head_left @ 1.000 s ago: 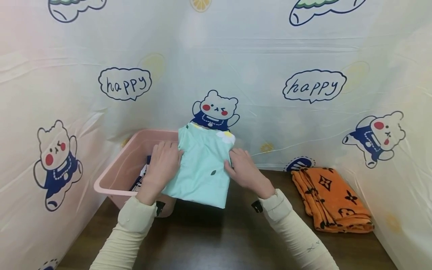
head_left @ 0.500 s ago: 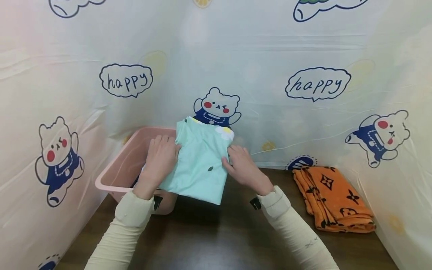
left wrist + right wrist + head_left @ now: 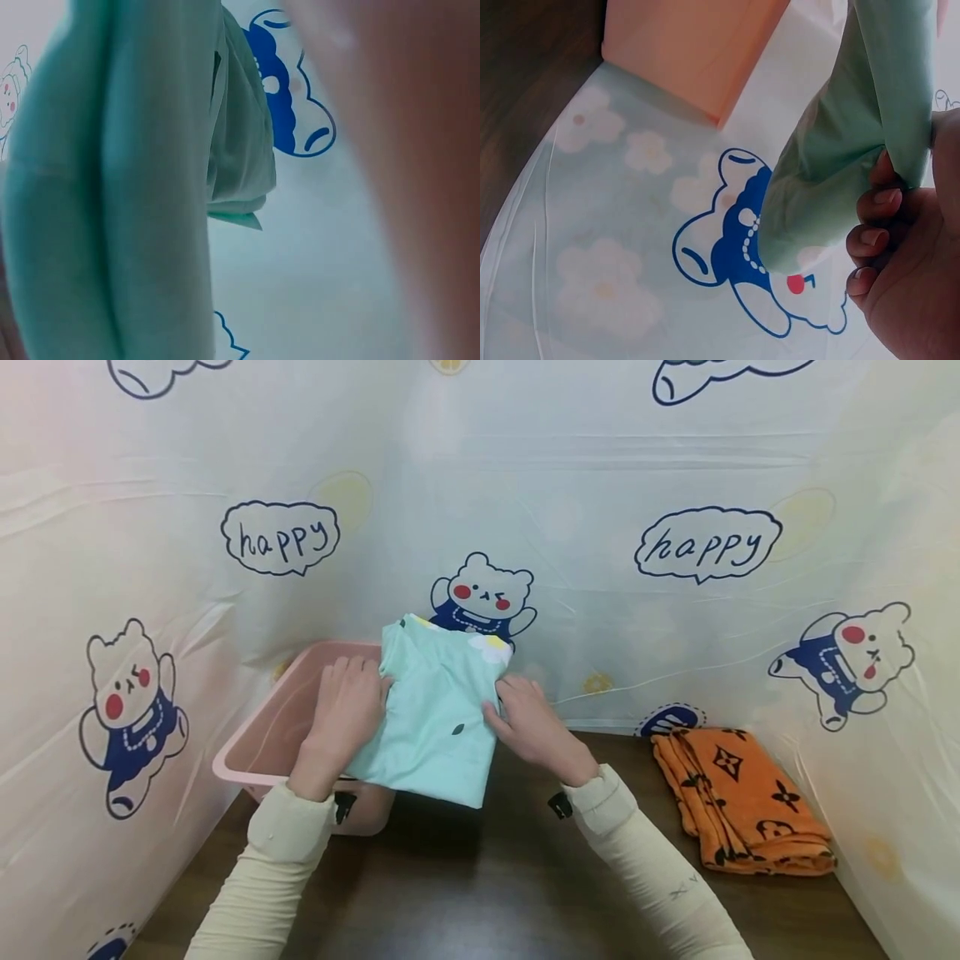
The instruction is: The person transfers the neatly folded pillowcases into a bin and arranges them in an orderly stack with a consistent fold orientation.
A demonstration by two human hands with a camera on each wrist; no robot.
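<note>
In the head view, a folded mint-green cloth [image 3: 438, 718] printed with white daisies and small leaves is held up between both hands. My left hand [image 3: 348, 710] grips its left edge, over the opening of a pink plastic tub [image 3: 258, 760]. On the opposite edge, my right hand [image 3: 534, 727] pinches the cloth with the thumb in front. The right wrist view shows curled fingers [image 3: 874, 240] against the green cloth [image 3: 817, 195]. Thick folds of the cloth [image 3: 157, 180] fill the left side of the left wrist view. Part of the tub is hidden behind the cloth and left hand.
A folded orange towel [image 3: 742, 802] with black motifs lies at the right on the dark wooden table [image 3: 465, 893]. Printed pale sheeting [image 3: 570, 468] with bears and "happy" bubbles encloses the table at the back and both sides.
Both hands have carried the mint-green cloth a little left, further over the pink tub. Dark patterned fabric seen inside the tub earlier is now hidden. The orange towel stays put.
</note>
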